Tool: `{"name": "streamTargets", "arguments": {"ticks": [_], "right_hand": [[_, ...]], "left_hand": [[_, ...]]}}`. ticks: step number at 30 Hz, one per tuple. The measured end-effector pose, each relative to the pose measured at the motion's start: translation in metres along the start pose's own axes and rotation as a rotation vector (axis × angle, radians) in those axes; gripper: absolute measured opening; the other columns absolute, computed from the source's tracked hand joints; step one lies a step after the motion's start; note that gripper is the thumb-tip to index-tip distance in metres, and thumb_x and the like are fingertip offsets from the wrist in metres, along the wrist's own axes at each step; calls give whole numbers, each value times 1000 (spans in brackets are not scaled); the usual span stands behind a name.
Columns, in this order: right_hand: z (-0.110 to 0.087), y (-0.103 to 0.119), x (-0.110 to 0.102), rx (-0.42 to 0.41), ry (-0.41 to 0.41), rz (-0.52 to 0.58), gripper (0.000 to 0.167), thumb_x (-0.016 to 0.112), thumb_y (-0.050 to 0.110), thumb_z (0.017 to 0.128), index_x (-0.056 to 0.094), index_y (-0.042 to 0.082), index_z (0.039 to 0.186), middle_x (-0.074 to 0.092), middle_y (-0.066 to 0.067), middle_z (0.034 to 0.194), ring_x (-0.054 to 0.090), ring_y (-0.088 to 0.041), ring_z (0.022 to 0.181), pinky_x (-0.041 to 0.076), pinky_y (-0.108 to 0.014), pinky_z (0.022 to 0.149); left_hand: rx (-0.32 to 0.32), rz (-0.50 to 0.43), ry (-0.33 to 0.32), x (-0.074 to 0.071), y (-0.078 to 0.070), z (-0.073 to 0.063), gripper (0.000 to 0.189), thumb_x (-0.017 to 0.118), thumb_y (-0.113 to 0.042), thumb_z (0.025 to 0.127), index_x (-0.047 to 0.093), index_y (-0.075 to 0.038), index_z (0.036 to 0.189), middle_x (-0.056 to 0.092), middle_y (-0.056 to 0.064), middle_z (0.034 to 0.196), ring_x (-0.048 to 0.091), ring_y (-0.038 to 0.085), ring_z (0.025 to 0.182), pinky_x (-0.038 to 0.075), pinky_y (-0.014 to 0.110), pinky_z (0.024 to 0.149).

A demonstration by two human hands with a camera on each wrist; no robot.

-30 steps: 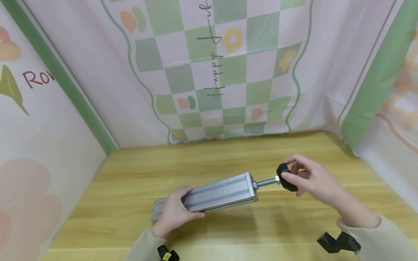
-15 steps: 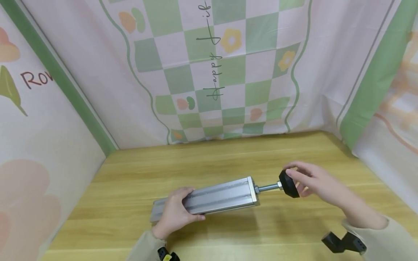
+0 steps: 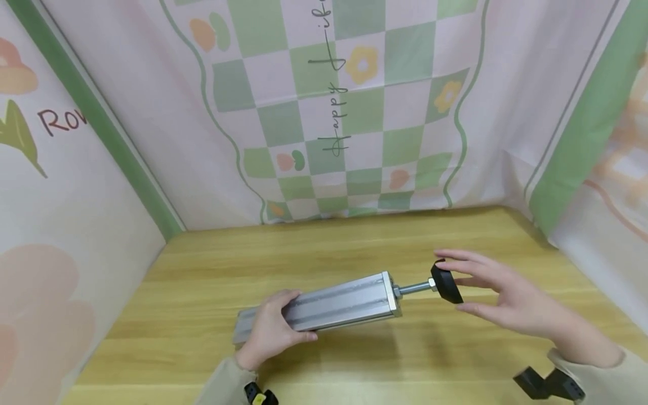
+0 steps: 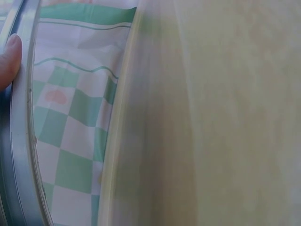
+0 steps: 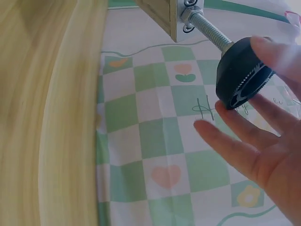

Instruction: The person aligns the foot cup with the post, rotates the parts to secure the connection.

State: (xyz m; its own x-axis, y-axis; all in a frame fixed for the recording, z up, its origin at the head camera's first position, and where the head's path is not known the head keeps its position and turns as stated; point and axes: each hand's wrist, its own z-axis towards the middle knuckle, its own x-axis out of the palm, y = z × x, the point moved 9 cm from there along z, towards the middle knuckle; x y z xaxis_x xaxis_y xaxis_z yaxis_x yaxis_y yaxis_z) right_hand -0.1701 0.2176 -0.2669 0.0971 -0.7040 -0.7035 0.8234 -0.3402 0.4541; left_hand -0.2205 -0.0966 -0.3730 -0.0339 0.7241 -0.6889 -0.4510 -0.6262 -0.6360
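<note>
In the head view my left hand (image 3: 273,326) grips a silver aluminium profile (image 3: 339,304) near its left end, thumb along the near side. The left wrist view shows a fingertip pressed on the metal profile (image 4: 23,122). From the profile's right end plate a threaded rod (image 3: 415,288) sticks out, with a hex nut at each end. On the rod sits a black levelling foot (image 3: 448,283), tilted. My right hand (image 3: 498,287) spans this foot, fingers at its top edge and thumb at the bottom. Its hollow, toothed underside shows in the right wrist view.
The profile is held above a wood-grain table (image 3: 217,259). A checked green and white cloth (image 3: 344,112) hangs behind, with printed side cloths left and right. Black camera mounts (image 3: 549,383) sit at both wrists.
The right fingers loosened from a close pinch on the foot and spread wider round its edge. The foot and the profile's right end dipped slightly, then rose a little. The left hand stayed put.
</note>
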Motion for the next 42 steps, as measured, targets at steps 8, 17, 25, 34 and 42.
{"name": "streamTargets", "arguments": {"ticks": [8,17,25,34,42], "right_hand": [[4,-5,2,72,-19,-37,71,70,-14,71,46,2,136,40,8,145,43,5,123,54,-19,73],[12,-10,8,176,-61,81,65,61,-16,80,44,9,138,43,8,137,51,0,100,56,-25,63],[13,-21,9,291,-90,128,54,57,-7,88,46,13,137,45,20,126,56,-4,87,56,-26,57],[9,-42,13,631,-99,166,37,46,15,100,42,8,136,51,-25,117,59,-6,70,54,-32,51],[3,-46,18,813,-12,122,38,41,33,102,41,11,133,53,-19,107,51,-15,55,50,-33,47]], "left_hand": [[-18,-26,6,-1,2,2,75,93,-26,52,63,0,117,65,12,114,62,28,105,51,45,89],[-47,-34,-1,-3,7,0,76,93,-24,52,63,2,117,65,13,114,62,29,104,50,46,89],[-37,-10,-3,-4,8,4,76,93,-27,53,63,2,116,66,14,113,63,28,103,51,45,88],[-31,-19,-10,-3,6,6,77,93,-27,53,62,3,116,65,15,114,63,29,103,51,46,88],[-21,25,11,2,7,4,77,93,-31,53,63,2,116,66,15,114,62,30,105,50,45,90]]}}
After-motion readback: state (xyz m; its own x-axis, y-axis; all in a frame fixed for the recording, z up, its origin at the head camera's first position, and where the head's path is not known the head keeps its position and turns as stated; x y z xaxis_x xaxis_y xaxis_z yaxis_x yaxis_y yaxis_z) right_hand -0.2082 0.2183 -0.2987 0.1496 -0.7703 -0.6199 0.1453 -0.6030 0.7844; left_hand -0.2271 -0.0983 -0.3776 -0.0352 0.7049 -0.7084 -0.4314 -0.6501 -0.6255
